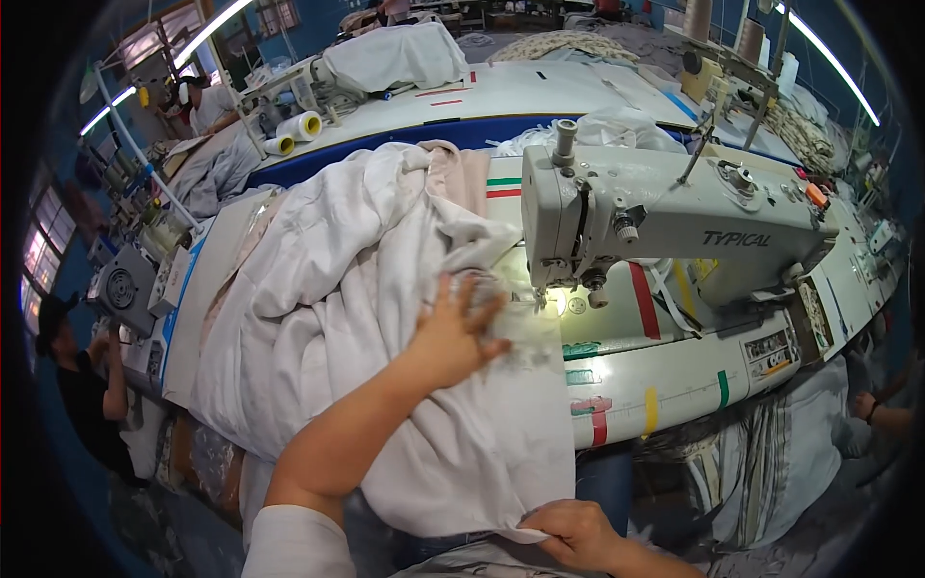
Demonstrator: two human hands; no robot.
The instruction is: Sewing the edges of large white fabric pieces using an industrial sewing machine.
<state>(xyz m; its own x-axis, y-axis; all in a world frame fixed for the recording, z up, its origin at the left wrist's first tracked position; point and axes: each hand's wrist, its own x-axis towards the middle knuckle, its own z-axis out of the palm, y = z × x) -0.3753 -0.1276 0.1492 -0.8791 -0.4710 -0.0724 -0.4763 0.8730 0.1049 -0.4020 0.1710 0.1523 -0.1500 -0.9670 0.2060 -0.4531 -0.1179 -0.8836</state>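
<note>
A: Where does the white cloth [318,318] lie, going by the sewing machine [665,212]?

B: To its left, heaped in deep folds across the desk [679,380]. One flat stretch reaches close to the needle area and drapes over the desk's edge on the machine's near side.

A: And the person's left hand [458,332]?

B: Left of the machine's needle, palm down over the cloth with its fingers spread, gripping nothing. The fingers are blurred, so how firmly they press cannot be told.

A: The right hand [575,535]?

B: On the near side of the machine, below the desk's edge, pinching the cloth's lower corner between thumb and fingers.

A: What else stands about the machine?

B: A red tape strip [644,301] sits just beneath its arm. Yellow thread cones [301,126] lie beyond it to the left, and a person in black [92,409] is far to its left.
</note>
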